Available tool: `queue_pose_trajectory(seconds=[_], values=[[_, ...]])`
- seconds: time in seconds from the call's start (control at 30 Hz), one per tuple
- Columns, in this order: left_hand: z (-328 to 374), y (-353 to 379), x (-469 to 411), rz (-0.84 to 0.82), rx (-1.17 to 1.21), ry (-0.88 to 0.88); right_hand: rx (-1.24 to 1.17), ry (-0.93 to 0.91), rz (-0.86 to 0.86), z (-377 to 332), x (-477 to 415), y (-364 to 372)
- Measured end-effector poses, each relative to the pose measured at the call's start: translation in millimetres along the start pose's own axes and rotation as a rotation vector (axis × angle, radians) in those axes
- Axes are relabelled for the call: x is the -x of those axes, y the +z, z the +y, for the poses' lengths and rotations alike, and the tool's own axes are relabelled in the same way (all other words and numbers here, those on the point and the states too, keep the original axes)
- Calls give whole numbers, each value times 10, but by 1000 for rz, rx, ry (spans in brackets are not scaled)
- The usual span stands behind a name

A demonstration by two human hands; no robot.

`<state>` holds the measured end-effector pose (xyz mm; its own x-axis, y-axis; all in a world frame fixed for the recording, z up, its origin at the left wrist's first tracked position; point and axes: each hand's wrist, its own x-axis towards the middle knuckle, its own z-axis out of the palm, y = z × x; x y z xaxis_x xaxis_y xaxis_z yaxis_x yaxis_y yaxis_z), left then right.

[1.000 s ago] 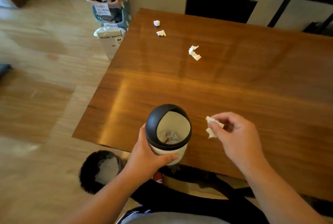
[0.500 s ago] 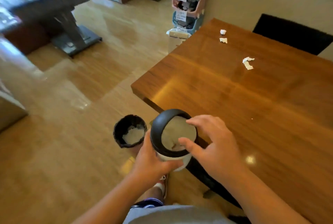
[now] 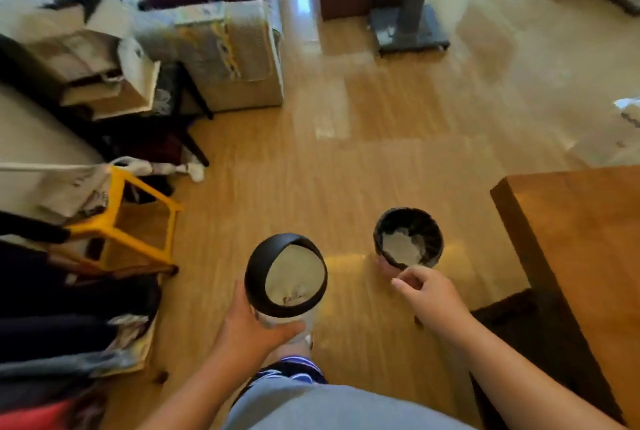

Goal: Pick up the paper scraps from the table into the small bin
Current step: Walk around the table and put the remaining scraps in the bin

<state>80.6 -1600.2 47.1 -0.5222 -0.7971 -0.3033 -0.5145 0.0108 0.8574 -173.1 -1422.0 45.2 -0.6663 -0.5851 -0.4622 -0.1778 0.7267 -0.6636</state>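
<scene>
Progress, as judged from this view: some crumpled paper lies at the bottom of the small bin [image 3: 286, 275], so part of the collection appears done; whether any scraps are left cannot be confirmed, since only a corner of the worktop [image 3: 585, 229] shows at the right edge of the frame and that corner carries none.

Left hand [image 3: 249, 325]: wrapped around the pale lower body of the small bin, thumb across its front, holding it clear of the floor at lower centre of the frame, black ring opening tilted toward the camera.

Right hand [image 3: 429, 294]: lower centre-right, fingers loosely curled, thumb and forefinger near each other; nothing visible between them; touching nothing; it overlaps the near rim of a floor bin [image 3: 408, 239] with a dark liner, standing on the wooden floor beside the worktop corner.
</scene>
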Motion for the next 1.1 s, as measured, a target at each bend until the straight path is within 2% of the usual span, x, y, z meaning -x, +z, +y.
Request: queue_pose_trajectory(seconds=[0.2, 0.33, 0.5, 0.63, 0.83, 0.93, 1.1], values=[[-294, -743, -780, 181, 52, -60, 109, -22, -95, -803, -1361, 499], [-274, -1092, -1625, 144, 51, -114, 130, 84, -97, -1051, -1996, 690], [166, -1305, -2659, 54, 1, -75, 148, 283, -58, -1067, -2438, 638], [619, -1206, -3440, -38, 6, -27, 111, 445, -17, -957, -2701, 468], [1287, -743, -4681, -123, 14, 45, 75, 649, -78, -712, -3317, 192], [1595, -495, -5303, -155, 0, 79, 84, 691, -110, -707, -3738, 14], [1974, -312, -6079, -150, -15, 35, 62, 693, -128, -893, -4594, -334]])
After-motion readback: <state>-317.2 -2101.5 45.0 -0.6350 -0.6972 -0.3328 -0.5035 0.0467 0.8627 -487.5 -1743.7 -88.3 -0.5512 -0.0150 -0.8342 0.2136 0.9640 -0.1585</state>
